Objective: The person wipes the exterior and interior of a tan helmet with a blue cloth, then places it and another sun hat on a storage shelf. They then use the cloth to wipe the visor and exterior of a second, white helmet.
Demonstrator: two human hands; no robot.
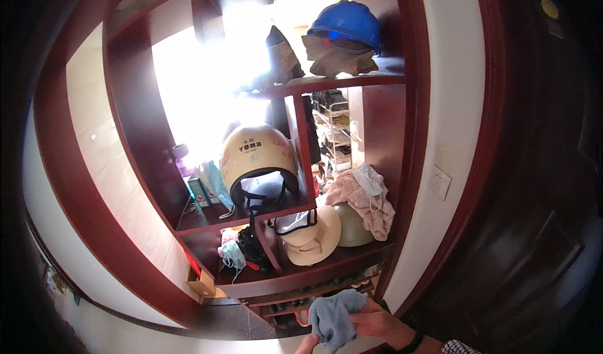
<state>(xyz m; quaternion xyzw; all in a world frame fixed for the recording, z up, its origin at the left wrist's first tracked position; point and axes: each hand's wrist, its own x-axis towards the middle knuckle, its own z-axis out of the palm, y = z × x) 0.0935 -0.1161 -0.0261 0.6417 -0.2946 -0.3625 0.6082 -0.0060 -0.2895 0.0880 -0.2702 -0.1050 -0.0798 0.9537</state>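
Cloth [334, 319], blue-grey and bunched, below and right of the cream open-face helmet [257, 152], pinched at its right side between thumb and fingers of the right hand [380, 327]. Touched at the lower-left edge by the thumb of the left hand [306, 344]; cannot tell the state of its other, hidden fingers. Above right of the helmet, a blue hard hat [347, 23]; below right, a beige sun hat [321, 244].

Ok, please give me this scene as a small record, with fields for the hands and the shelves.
Left hand: at the cloth's lower left edge, mostly out of view
Right hand: gripping the cloth
Top shelf: blue helmet
Middle shelf: cream helmet
Lower shelf: hat, pink towel with mask on it
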